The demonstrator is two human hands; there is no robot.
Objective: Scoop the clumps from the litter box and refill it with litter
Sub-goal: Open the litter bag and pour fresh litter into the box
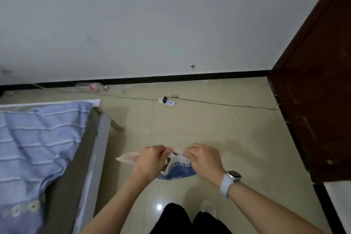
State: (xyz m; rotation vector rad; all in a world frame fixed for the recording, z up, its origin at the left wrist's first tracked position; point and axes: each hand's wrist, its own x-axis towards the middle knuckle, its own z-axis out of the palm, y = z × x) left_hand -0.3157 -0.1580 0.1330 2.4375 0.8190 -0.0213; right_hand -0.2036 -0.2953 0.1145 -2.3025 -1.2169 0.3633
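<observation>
Your left hand [150, 159] and right hand [204, 157] both pinch the top edge of a plastic bag [178, 169], white with blue print, held in the air above the tiled floor [218, 129]; fingers curled tight on it; bed [43, 144] at your left; power strip [166, 101] near the wall; no litter box in view.

A thin white plastic bag with a blue printed pattern [177, 169] hangs crumpled above the beige tiled floor, its top edge stretched between two pinching hands, one pale loose handle sticking out to the left.
</observation>
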